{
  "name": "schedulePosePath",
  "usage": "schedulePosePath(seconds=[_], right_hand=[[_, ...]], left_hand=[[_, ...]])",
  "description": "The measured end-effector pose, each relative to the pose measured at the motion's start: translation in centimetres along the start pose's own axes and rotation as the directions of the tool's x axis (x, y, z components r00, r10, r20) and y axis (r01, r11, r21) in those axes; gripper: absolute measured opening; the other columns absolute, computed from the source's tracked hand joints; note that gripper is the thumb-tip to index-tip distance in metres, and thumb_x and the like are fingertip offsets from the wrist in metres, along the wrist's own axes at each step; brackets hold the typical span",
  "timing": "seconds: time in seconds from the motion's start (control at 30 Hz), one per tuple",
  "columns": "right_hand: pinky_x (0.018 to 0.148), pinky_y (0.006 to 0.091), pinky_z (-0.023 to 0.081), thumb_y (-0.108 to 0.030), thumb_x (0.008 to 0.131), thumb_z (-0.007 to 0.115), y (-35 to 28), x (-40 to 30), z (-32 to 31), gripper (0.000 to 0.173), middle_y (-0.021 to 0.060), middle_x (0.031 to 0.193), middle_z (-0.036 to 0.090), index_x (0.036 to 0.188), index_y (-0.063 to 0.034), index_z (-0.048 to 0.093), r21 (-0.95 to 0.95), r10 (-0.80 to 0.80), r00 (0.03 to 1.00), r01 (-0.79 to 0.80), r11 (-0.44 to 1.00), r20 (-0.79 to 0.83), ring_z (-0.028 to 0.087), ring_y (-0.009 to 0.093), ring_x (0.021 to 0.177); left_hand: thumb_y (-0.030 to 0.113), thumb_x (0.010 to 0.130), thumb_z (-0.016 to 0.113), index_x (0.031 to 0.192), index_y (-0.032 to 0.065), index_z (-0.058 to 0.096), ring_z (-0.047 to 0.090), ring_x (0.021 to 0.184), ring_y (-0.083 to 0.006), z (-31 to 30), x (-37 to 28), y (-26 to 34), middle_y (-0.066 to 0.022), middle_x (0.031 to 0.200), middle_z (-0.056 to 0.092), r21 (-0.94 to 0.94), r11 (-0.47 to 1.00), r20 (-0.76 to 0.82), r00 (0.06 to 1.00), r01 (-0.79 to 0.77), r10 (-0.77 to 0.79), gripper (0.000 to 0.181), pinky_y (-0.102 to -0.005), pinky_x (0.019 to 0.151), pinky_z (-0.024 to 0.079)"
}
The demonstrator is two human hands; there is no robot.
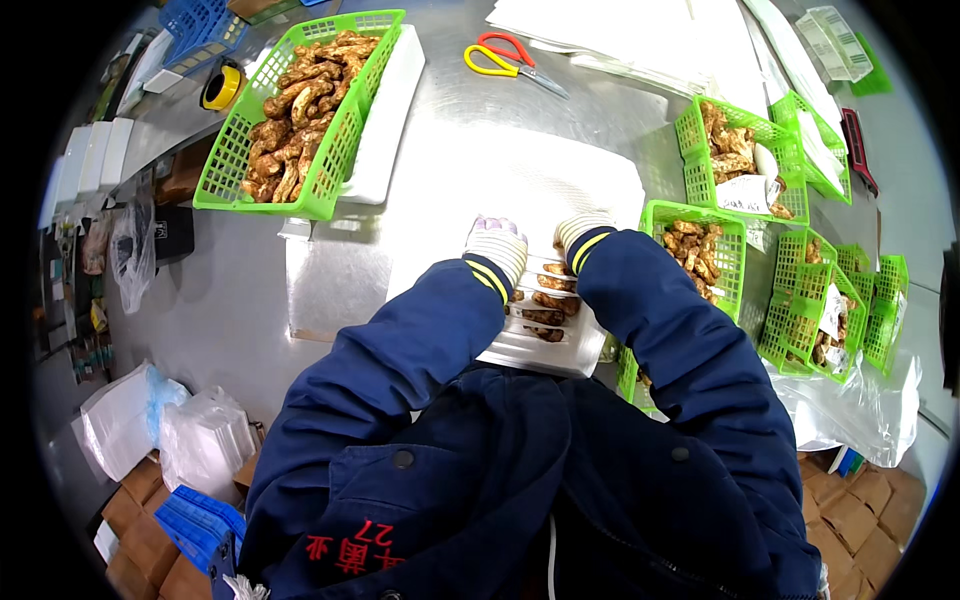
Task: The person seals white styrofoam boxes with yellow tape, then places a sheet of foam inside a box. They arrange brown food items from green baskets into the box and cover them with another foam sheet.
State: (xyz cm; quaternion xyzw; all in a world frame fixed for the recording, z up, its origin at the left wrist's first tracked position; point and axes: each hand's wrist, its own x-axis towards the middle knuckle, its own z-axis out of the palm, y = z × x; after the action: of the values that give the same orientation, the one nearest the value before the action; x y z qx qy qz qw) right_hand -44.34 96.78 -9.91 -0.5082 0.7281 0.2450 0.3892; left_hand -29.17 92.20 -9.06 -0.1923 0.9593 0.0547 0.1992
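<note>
My left hand (497,246), in a striped knit glove with pale purple on the fingers, is curled at the left side of a white slotted foam tray (517,346). Across from it, my gloved right hand (586,225) rests at the tray's right side. A bit of brown mushroom shows beside its fingers, but its grip is hidden. Several brown-and-cream mushrooms, which look like matsutake (556,301), lie crosswise in the tray between white dividers. Beyond both hands spreads a white padded sheet (555,169). My sleeves cover part of the tray.
A green plastic basket (345,161) heaped with mushrooms (304,112) leans over a white foam box (390,120) at upper left. Red-and-yellow-handled scissors (514,64) lie on the metal table (442,105). Smaller green baskets (694,210), several with handwritten slips, stand right. White sheets (630,37) are stacked at the back.
</note>
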Motion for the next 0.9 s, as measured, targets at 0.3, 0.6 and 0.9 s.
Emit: schedulePosePath(seconds=[0.3,0.6,0.9], right_hand=[[0.080,0.0347,0.045,-0.028,0.083,0.052,1.1,-0.3,-1.0,0.026,0.0154,0.093,0.064,0.095,-0.0079,0.065,0.143,0.111,0.990,-0.097,0.985,-0.090,0.060,0.025,0.092],[0.085,0.0346,0.041,-0.033,0.087,0.044,0.6,0.6,-1.2,0.034,0.0137,0.102,0.062,0.103,-0.0095,0.063,0.401,0.120,0.983,-0.056,0.914,-0.138,0.058,0.024,0.100],[0.088,0.0377,0.047,-0.019,0.076,0.063,0.1,-7.9,4.2,0.043,0.0202,0.111,0.060,0.116,-0.0050,0.058,0.076,-0.157,0.680,0.300,0.951,-0.716,0.059,0.030,0.103]], left_hand=[[0.018,0.083,0.054,0.107,0.0052,0.063,0.062,0.097,-0.0296,-6.1,5.2,-1.4,-0.0178,0.103,0.065,-0.126,0.990,0.203,0.975,-0.065,0.089,0.028,-0.0398,0.084,0.050],[0.020,0.070,0.065,0.107,0.0112,0.066,0.061,0.101,-0.0255,-7.2,6.5,-1.1,-0.0146,0.109,0.063,-0.297,0.938,0.235,0.966,0.180,-0.111,0.038,-0.0352,0.087,0.048],[0.021,0.085,0.048,0.102,0.0059,0.066,0.062,0.095,-0.0279,-3.5,3.7,-1.4,-0.0163,0.103,0.064,-0.361,0.928,0.223,0.975,0.092,-0.010,0.028,-0.0348,0.088,0.046]])
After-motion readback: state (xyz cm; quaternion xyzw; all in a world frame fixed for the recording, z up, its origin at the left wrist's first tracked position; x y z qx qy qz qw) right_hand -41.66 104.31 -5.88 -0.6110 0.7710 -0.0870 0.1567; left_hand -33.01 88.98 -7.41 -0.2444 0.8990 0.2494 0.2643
